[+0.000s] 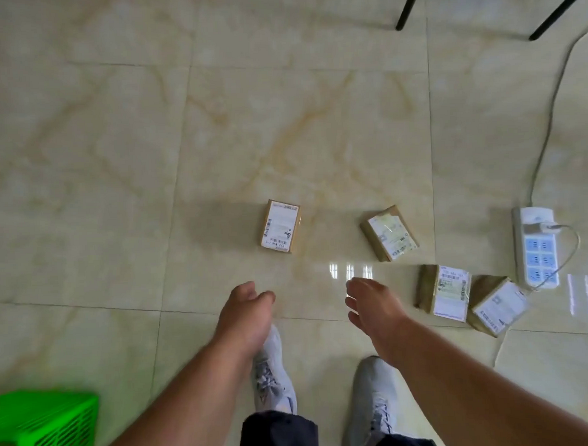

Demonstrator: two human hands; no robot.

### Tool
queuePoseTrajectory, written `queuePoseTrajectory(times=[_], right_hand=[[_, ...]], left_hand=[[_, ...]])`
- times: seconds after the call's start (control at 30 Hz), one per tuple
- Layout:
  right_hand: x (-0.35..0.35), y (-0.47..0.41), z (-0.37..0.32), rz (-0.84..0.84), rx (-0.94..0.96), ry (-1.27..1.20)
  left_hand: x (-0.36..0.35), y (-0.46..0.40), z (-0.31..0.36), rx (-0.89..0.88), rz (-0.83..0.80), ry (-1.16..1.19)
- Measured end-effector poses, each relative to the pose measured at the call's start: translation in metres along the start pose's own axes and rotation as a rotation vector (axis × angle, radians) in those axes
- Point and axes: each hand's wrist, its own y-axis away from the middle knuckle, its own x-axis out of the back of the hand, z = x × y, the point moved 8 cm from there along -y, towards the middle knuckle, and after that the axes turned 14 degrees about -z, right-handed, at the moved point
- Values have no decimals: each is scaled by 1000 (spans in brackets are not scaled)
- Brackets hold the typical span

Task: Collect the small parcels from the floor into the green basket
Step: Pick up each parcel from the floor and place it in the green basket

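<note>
Basket: green basket [45, 429] at the person's left, on the floor
Left hand [244, 309]: empty, fingers loosely curled
Right hand [370, 303]: open, empty
Nearest parcel [280, 226]: just ahead of both hands
Other parcels: one [389, 232] ahead-right, two touching [445, 292] [496, 305] beside the power strip [536, 247]

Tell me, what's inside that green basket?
Only one corner of the green basket shows at the frame edge. Its slotted wall and rim are visible; the inside is cut off, so any parcels there cannot be seen.
</note>
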Motion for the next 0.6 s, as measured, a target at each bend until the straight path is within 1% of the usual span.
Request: queuePoseTrajectory(times=[0.1,0.27,0.37,0.47,0.53,0.6], right_hand=[[-18,-47,-8,-15,9,28],[-38,-132,-16,25,-36,0],[-55,-181,-19,2,-33,-34],[-70,-227,-29,-1,-28,35],[-74,-245,-28,31,-28,108],[-81,-259,-25,-2,-4,144]], left_hand=[[16,-53,16,1,12,-72],[32,-150,34,-1,10,-241],[31,-198,33,-6,-36,-248],[22,-243,38,-13,-76,-256],[13,-264,41,-19,-108,-245],[4,-279,40,-35,-152,-238]])
